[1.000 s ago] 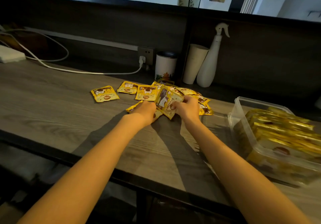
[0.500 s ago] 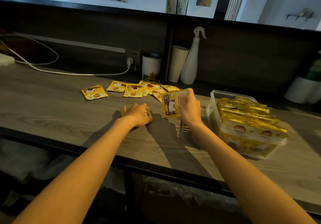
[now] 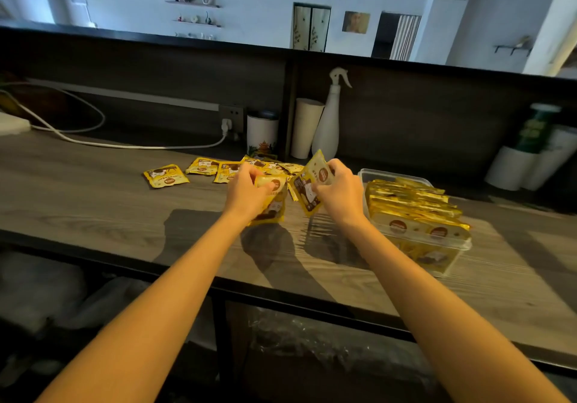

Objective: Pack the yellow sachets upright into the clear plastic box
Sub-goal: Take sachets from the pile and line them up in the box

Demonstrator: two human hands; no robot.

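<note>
My left hand (image 3: pixel 246 190) grips a yellow sachet (image 3: pixel 272 207) lifted off the table, just left of centre. My right hand (image 3: pixel 338 190) holds a small stack of yellow sachets (image 3: pixel 307 188) tilted upright beside it. The two hands are close together, their sachets nearly touching. More loose sachets (image 3: pixel 218 168) lie flat on the wooden table behind the hands, one sachet (image 3: pixel 165 176) apart at the left. The clear plastic box (image 3: pixel 449 257) stands to the right of my right hand, packed with several sachets standing on edge.
A white canister (image 3: pixel 262 132), a paper cup (image 3: pixel 307 127) and a white spray bottle (image 3: pixel 327 124) stand against the dark back wall. A white cable (image 3: pixel 125 145) runs to a wall socket. White containers (image 3: pixel 527 165) sit at far right. The table's front edge (image 3: pixel 281 301) is near.
My left hand has lifted a sachet off the table and brought it towards the right hand. The right hand's stack has risen slightly. The camera view shifted.
</note>
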